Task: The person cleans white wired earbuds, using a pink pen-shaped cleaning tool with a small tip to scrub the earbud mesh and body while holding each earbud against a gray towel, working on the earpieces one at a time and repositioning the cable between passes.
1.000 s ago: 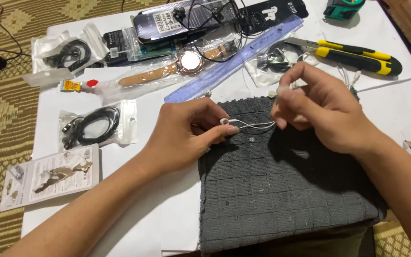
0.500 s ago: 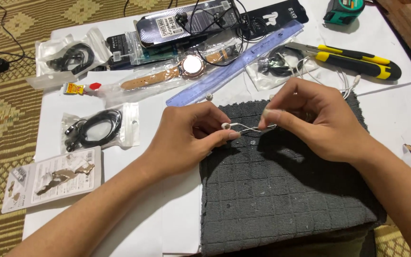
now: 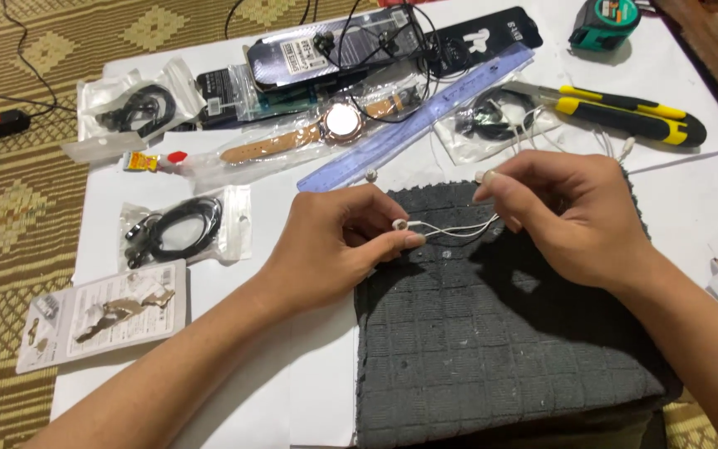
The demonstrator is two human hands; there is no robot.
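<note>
Both hands over the top edge of a dark grey quilted mat that lies on the white counter. Left hand closed, thumb and forefinger pinched on one end of a thin white earphone cable; a small white earbud sits at its fingertips. Right hand also closed, fingertips pinching the other end of the same cable, a second white bud showing at its fingertip. Cable runs in a short doubled span between the two hands, just above the mat.

Behind the hands: a translucent blue ruler lying on a slant; a rose-gold wristwatch with a tan strap in a clear sleeve; yellow-and-black pliers to the right; a green tape measure at the far edge. Left of the left hand, a clear bag of black cable, and nearer the counter's edge a blister card holding small parts. Woven patterned floor mat to the left of the counter.
</note>
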